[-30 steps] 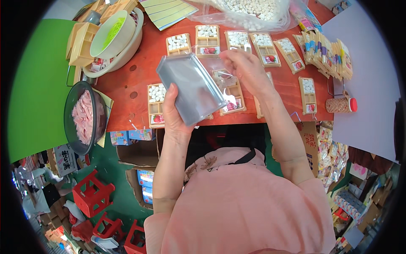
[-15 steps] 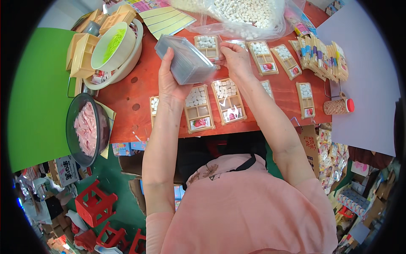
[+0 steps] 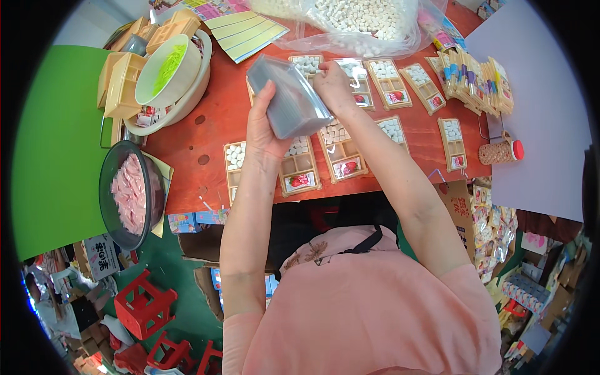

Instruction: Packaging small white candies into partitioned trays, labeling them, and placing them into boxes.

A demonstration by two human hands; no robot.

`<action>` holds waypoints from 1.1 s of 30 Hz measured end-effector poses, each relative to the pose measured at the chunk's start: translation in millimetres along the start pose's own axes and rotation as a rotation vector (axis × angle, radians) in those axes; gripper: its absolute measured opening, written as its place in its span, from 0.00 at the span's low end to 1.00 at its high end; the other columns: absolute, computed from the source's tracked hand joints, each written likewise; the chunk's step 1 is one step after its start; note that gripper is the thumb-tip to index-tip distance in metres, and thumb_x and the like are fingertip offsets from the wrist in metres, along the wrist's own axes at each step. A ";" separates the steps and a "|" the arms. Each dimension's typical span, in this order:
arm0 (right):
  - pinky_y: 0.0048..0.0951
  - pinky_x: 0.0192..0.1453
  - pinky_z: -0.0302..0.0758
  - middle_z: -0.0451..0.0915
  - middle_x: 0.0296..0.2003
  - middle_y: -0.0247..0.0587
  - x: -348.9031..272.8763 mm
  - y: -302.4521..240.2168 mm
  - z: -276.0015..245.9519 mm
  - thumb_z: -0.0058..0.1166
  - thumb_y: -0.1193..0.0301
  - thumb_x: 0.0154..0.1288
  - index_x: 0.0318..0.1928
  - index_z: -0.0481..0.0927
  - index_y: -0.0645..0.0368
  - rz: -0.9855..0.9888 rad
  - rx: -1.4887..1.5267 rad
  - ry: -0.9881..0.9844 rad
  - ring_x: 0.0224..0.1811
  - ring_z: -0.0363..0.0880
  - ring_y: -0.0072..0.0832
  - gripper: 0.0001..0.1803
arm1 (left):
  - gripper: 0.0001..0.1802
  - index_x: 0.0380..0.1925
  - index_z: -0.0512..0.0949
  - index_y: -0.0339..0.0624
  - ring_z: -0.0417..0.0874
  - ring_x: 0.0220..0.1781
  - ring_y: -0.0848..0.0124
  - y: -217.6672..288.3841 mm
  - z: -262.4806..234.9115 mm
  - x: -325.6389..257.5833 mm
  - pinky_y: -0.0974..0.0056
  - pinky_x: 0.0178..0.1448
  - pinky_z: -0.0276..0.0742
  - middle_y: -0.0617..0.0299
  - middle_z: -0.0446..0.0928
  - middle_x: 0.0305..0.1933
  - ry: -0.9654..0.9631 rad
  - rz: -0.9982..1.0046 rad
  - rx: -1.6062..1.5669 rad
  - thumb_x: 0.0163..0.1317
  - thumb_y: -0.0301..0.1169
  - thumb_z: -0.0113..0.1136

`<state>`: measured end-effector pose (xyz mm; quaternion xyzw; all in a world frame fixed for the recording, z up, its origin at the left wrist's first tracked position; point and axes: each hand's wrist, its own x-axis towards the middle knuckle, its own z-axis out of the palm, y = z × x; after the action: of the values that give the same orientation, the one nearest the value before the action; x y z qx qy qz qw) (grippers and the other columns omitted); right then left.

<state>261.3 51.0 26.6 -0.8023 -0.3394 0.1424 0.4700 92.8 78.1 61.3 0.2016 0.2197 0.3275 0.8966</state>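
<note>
My left hand [image 3: 264,128] is closed around a tilted stack of thin clear plastic lids [image 3: 289,94], thumb on the near side. Just right of the stack's top, my right hand [image 3: 333,87] has its fingers bent and pinched together; whatever they hold is hidden. Under and around both hands lie beige compartment trays [image 3: 305,164] in two rows. They hold small white cubes [image 3: 236,155] and small packets with a strawberry picture [image 3: 300,180]. Some trays show a shiny clear cover [image 3: 357,74]. The stack and my forearms hide parts of several trays.
At the back, a clear bag of white cubes [image 3: 369,19] lies open. Bowls [image 3: 142,75] and spare trays [image 3: 122,87] crowd the left. A dark bowl of pink packets [image 3: 153,194] sits at the left edge. Stacked sets [image 3: 478,84] and a red-lidded jar [image 3: 500,152] stand right.
My left hand and the lid stack have shifted slightly right and nearer. My right hand has drawn left, closer to the stack. A tray beneath its earlier place now shows a shiny cover.
</note>
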 end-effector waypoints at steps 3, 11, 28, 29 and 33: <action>0.47 0.62 0.76 0.82 0.47 0.71 1.0 -3.6 -7.9 0.53 0.72 0.64 0.51 0.77 0.75 0.015 -0.079 -0.034 0.55 0.81 0.59 0.19 | 0.31 0.62 0.72 0.44 0.81 0.59 0.61 2.7 1.4 6.9 0.50 0.64 0.78 0.57 0.80 0.57 -0.025 -0.107 -0.071 0.64 0.46 0.69; 0.51 0.58 0.78 0.83 0.47 0.64 -11.4 -32.2 -31.0 0.51 0.65 0.69 0.56 0.74 0.68 0.021 -0.469 -0.245 0.52 0.84 0.55 0.22 | 0.29 0.62 0.73 0.43 0.82 0.57 0.61 9.5 3.8 -0.1 0.50 0.64 0.79 0.58 0.80 0.55 -0.037 -0.057 -0.004 0.65 0.43 0.68; 0.61 0.79 0.56 0.59 0.75 0.52 10.5 -10.6 -14.9 0.67 0.39 0.56 0.74 0.66 0.51 -0.555 -0.747 -0.547 0.79 0.53 0.51 0.51 | 0.44 0.76 0.59 0.45 0.69 0.72 0.39 38.7 -39.6 -132.7 0.34 0.71 0.69 0.40 0.64 0.74 0.075 0.210 0.017 0.66 0.53 0.62; 0.61 0.79 0.56 0.59 0.75 0.52 9.8 -12.2 -14.0 0.67 0.39 0.56 0.74 0.66 0.51 -0.559 -0.743 -0.556 0.79 0.53 0.51 0.51 | 0.44 0.76 0.58 0.47 0.66 0.74 0.38 36.8 -47.8 -137.3 0.33 0.70 0.71 0.44 0.65 0.75 0.148 0.249 0.010 0.66 0.54 0.62; 0.56 0.79 0.59 0.51 0.78 0.57 13.9 -12.7 -14.4 0.71 0.43 0.54 0.75 0.65 0.48 -0.635 -0.707 -0.554 0.81 0.50 0.54 0.51 | 0.45 0.76 0.58 0.47 0.63 0.76 0.37 36.2 -45.5 -149.1 0.32 0.70 0.72 0.46 0.64 0.75 0.119 0.288 0.046 0.66 0.54 0.62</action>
<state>274.1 55.1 46.1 -0.7018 -0.7032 0.0768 0.0849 -51.9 12.7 81.2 0.2317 0.2488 0.4588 0.8209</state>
